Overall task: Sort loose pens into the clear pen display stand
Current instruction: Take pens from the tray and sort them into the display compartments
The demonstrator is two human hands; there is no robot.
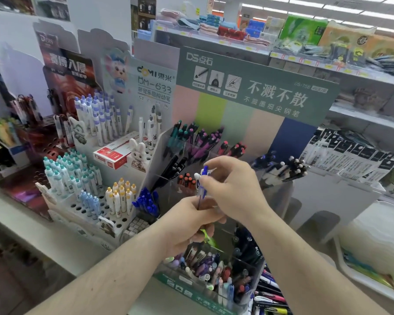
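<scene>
Both hands meet above the clear plastic pen display stand [159, 142], which stands on a white shop shelf [55, 235]. The left hand [191, 223] has its grip curled around the lower part of a blue pen with a clear barrel [202, 189] and also holds a thin light green pen [208, 239], which sticks out below the fingers. The right hand [232, 187] pinches the upper part of the same blue pen between thumb and forefinger, just under its blue cap. The pen is nearly upright, in front of the middle compartments of the stand.

The front compartment, below the hands, holds a mixed heap of loose pens [214, 269]. The higher compartments hold purple pens [203, 142], black pens [173, 167] and dark blue capped pens [147, 201]. Behind the stand rises a green printed sign board [259, 87]. On the left is a white holed rack with pastel pens [77, 178].
</scene>
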